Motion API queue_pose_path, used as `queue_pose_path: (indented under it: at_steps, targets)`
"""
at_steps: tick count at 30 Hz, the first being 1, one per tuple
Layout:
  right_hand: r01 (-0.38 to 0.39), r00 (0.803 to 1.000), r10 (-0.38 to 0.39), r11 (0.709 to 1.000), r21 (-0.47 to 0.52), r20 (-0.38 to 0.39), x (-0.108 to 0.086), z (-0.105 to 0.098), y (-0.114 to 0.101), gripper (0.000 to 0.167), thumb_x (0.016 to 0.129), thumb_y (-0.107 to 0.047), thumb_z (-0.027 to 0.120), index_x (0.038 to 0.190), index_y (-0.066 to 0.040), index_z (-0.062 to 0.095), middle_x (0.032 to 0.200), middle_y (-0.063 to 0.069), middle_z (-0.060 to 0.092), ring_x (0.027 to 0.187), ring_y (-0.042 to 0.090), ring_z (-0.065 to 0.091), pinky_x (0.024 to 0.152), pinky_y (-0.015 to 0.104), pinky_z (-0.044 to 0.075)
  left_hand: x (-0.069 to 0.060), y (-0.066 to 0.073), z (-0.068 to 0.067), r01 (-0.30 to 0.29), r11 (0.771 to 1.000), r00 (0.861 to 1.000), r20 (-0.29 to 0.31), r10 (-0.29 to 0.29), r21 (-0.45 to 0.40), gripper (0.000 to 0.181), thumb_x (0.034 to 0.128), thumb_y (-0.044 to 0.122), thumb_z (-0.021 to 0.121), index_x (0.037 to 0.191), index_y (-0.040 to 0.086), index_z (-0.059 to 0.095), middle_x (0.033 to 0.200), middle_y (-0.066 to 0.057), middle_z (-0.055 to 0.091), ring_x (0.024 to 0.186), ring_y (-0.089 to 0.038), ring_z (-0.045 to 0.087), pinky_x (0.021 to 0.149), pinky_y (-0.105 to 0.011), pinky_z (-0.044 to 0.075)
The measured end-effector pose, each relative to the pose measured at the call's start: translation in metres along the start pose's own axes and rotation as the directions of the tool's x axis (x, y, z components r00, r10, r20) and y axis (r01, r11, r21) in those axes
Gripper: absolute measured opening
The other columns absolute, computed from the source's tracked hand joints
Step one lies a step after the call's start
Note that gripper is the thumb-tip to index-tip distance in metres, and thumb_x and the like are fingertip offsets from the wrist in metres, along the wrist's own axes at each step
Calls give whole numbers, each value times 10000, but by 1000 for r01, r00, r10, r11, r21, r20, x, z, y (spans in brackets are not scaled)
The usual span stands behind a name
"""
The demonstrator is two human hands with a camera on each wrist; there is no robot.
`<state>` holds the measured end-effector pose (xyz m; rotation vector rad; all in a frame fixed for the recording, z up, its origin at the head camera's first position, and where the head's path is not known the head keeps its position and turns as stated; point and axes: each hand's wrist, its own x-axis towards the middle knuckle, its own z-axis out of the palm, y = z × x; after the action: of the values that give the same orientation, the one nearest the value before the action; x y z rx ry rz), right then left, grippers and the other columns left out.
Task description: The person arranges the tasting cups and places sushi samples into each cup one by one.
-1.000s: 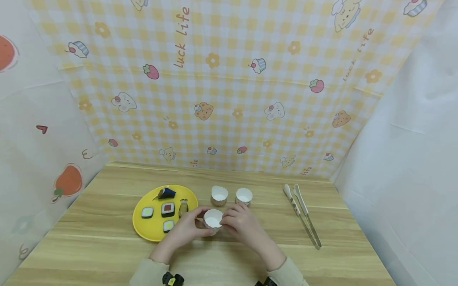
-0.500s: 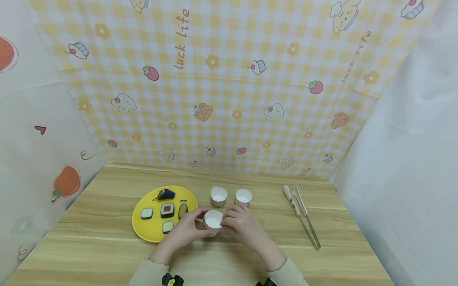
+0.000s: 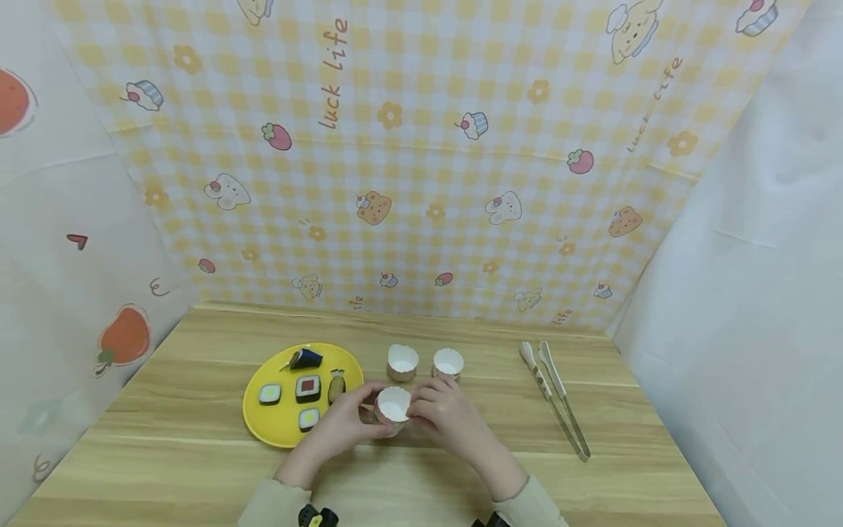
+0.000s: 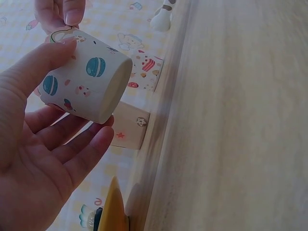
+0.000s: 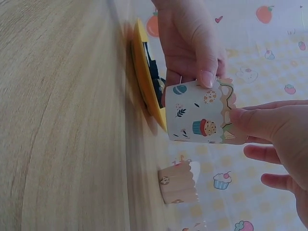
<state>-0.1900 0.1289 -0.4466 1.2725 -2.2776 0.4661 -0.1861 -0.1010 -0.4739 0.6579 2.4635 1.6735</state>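
Table (image 3: 632,446). Yellow plate (image 3: 266,426). Tongs (image 3: 556,377), lying in neither hand. Left hand (image 3: 345,421), wrapped round a paper cup (image 4: 89,77) held above the table. Right hand (image 3: 444,410), pinching its rim. Two other cups (image 3: 402,363), already standing; third not yet set down. Food pieces (image 3: 308,389), all on the plate.

I hold 1 cup (image 5: 192,113): smooth, matt paper. Far cups (image 3: 402,373), 2: matt paper. Left plate (image 3: 279,428): smooth plastic. Right tongs (image 3: 572,414): metal. Tabletop (image 3: 408,483): smooth wood. Far backdrop (image 3: 421,161): creased cloth.
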Motion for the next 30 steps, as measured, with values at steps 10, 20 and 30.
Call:
queue_pose_path:
  at_steps: [10,20,30]
  targets:
    - [-24,1000,24,1000,14,1,-1,-4,-1,163,698,-119,835,811,-150,723,916,-59,679,1047,170,587,988,448,421,1,-3,1,5,1000,1000,5,-5,21,632,743,238,841,1284,90,549,1164,-23,614,990,-189,584,806,-321,516]
    - [-20,1000,20,1000,-2,-21,-2,-6,2,163,693,-124,835,800,-158,718,913,-65,676,1038,154,577,947,378,441,1,-3,1,-2,1000,1000,13,2,19,658,752,324,827,1308,125,536,1163,24,605,1000,-156,581,810,-284,517]
    - [-4,997,2,1000,-25,-74,-2,-9,6,163,693,-111,834,794,-154,713,901,-47,682,1010,167,585,914,386,450,1,-4,1,3,1000,1000,28,-2,-29,640,753,323,826,1306,180,538,1178,44,597,1001,-161,589,812,-298,525]
